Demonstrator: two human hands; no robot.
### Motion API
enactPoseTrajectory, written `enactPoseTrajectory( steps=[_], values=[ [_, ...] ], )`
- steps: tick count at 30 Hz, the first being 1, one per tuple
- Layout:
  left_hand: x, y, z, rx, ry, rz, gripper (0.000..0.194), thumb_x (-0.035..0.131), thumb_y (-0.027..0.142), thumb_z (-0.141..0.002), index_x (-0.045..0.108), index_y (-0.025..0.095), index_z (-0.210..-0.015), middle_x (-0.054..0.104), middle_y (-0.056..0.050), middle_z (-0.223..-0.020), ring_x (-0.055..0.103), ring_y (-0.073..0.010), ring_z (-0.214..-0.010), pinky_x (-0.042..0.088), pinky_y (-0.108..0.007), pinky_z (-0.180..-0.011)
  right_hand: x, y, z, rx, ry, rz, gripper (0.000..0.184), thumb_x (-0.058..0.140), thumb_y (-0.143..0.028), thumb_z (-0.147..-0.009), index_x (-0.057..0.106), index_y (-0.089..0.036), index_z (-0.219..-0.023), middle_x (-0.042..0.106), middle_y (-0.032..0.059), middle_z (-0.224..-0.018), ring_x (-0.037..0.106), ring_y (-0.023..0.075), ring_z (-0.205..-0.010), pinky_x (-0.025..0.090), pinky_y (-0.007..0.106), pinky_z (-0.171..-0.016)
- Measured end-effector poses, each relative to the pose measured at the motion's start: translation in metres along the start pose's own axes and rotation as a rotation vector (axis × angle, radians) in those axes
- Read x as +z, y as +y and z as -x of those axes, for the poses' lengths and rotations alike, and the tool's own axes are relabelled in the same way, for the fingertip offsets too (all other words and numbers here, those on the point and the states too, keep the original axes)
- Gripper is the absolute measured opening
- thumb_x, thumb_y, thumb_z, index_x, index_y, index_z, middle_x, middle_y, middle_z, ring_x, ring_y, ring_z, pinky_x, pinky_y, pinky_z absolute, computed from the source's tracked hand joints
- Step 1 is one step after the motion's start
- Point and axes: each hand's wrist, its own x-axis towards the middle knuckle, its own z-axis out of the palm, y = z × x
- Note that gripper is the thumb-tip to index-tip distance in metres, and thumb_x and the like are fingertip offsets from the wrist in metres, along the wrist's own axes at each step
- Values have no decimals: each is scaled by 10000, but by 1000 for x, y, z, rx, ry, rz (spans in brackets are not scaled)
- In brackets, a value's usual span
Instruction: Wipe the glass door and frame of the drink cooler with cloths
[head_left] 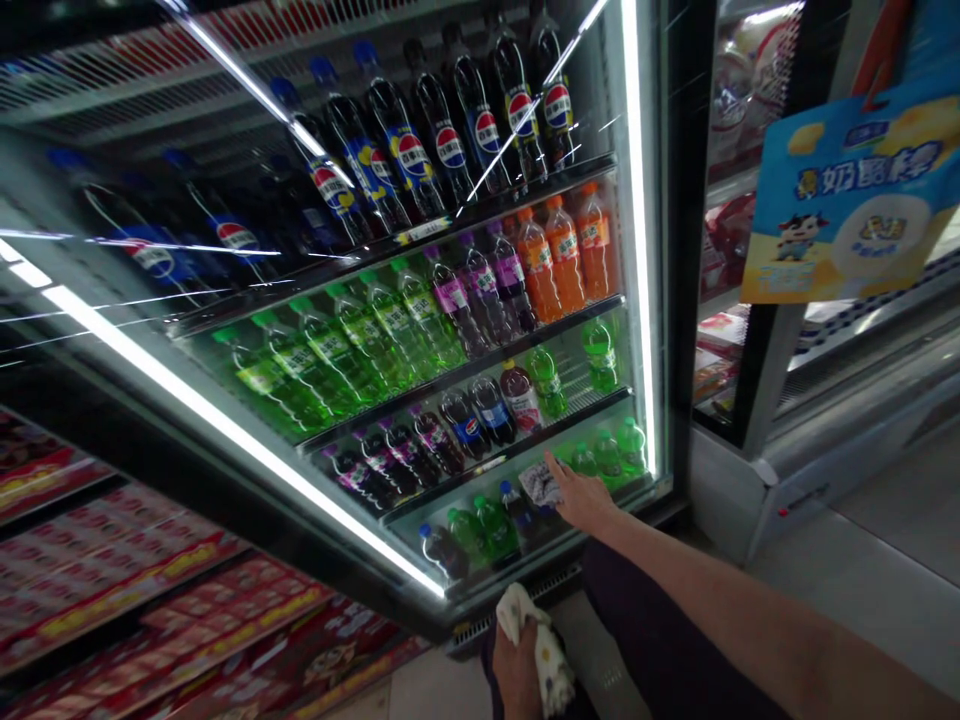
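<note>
My right hand (585, 497) reaches out with the arm extended to the lower part of a drinks fridge's glass door (480, 470). Under its fingers is a crumpled grey patterned cloth (538, 484), pressed against the glass. Low in the view, close to my legs, my left hand (516, 672) is closed around a white cloth with a yellow and dark pattern (553, 665). Behind the glass stand cola bottles (450, 150), green soda bottles (330, 340), purple soda bottles (480, 275) and orange soda bottles (553, 250).
A shelf of red packages (135, 580) runs along the lower left. To the right, a blue and yellow snack bag (855, 200) hangs beside another refrigerated case (727, 490). Pale floor tiles (862, 590) show at the lower right. Bright light strips are visible along the fridge's sides.
</note>
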Motion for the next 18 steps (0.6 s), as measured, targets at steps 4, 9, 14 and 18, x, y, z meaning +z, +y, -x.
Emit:
enactPoseTrajectory(
  steps=[4,9,14,18],
  values=[
    [-1,5,3,-28,-15,42,691,641,571,-680,650,130,-1212,763,-142,-1088,705,-307,-1077,548,-356,-944,1,0,-1,28,1,-22,1016,544,-274,-835,-90,-237,-1628,544,135,-1473,653,287,-1145,524,397,-896],
    [-1,8,5,-14,7,63,662,627,541,-677,645,116,-1185,750,-178,-1126,689,-329,-1102,522,-396,-993,3,0,0,16,1,-26,1007,541,-264,-834,-70,-218,-1632,522,149,-1493,646,287,-1158,518,392,-907],
    [1,0,1,-8,-17,56,731,604,574,-698,605,106,-1260,730,-183,-1187,679,-310,-1136,514,-371,-1005,3,1,-1,22,9,-17,1021,546,-271,-838,-101,-252,-1627,520,140,-1497,658,285,-1130,525,398,-890],
    [3,-9,-3,-16,-13,50,735,601,599,-698,618,131,-1265,744,-153,-1159,694,-302,-1112,528,-367,-978,3,2,-1,4,17,-14,1015,542,-264,-831,-81,-229,-1631,537,142,-1479,655,288,-1130,527,404,-890]
  ],
)
